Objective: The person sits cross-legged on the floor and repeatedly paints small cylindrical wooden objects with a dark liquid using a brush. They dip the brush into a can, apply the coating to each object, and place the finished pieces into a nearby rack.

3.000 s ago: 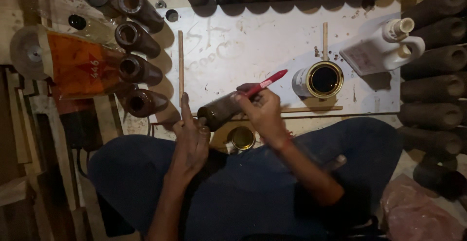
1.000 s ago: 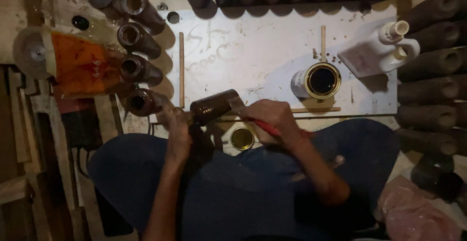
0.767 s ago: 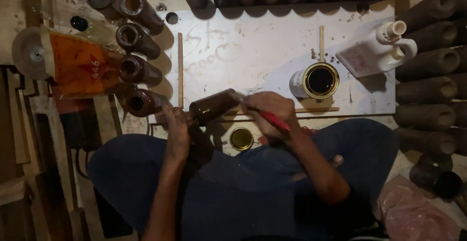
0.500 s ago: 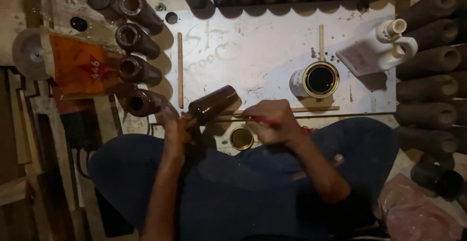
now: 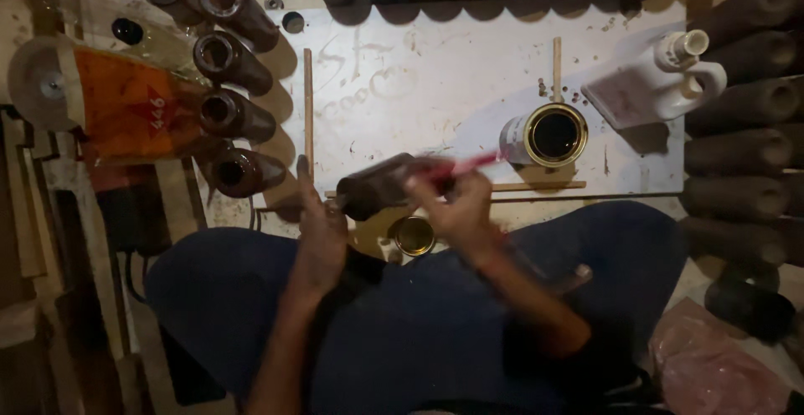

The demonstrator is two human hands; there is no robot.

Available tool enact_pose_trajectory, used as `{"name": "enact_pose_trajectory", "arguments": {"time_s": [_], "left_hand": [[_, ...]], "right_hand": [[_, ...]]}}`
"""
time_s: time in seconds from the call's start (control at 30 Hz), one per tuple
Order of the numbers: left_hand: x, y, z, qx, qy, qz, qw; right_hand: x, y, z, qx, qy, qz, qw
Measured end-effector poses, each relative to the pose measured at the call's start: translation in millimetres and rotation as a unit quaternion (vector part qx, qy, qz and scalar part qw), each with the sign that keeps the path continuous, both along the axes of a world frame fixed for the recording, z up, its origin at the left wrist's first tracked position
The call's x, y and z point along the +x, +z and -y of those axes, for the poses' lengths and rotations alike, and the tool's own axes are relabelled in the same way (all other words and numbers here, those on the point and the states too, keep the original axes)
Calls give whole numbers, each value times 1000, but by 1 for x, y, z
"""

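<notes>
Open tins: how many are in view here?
2. One open tin stands on the white board, right of the red brush. A smaller tin sits below the hands, by the knees. Others may be hidden.
</notes>
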State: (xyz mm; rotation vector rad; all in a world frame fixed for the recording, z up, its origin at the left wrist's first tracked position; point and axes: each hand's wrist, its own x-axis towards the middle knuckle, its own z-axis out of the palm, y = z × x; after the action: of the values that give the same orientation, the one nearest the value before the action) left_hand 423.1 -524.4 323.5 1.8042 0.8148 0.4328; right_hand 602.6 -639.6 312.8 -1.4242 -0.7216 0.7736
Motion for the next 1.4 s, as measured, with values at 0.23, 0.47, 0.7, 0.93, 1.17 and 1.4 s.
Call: {"name": "enact_pose_trajectory", "arguments": {"time_s": [0.23,0.47,0.7,0.93,1.17,1.4], "left_hand": [[10,24,1,-91,12,-90,992],[5,5,-4,-65,10,-11,998],[-14,-19,-11,-266,103,-33,958],[-30,-54,-20,-342,184,-77,918],[-29,-48,-27,-429,270,81,858],[-24,-23,-27,-428,239,125,862]], "right_hand": [[22,-7,-14,-155,-58,-139,976],[27,-3,-7,-35,-136,41,989],[13,-20,-11,-132,-73,-29,988],[20,-19,-6,62,-138,-17,988],[11,-27,-13,-152,-56,-66,985],[30,-25,-11,34,-187,5,982]]}}
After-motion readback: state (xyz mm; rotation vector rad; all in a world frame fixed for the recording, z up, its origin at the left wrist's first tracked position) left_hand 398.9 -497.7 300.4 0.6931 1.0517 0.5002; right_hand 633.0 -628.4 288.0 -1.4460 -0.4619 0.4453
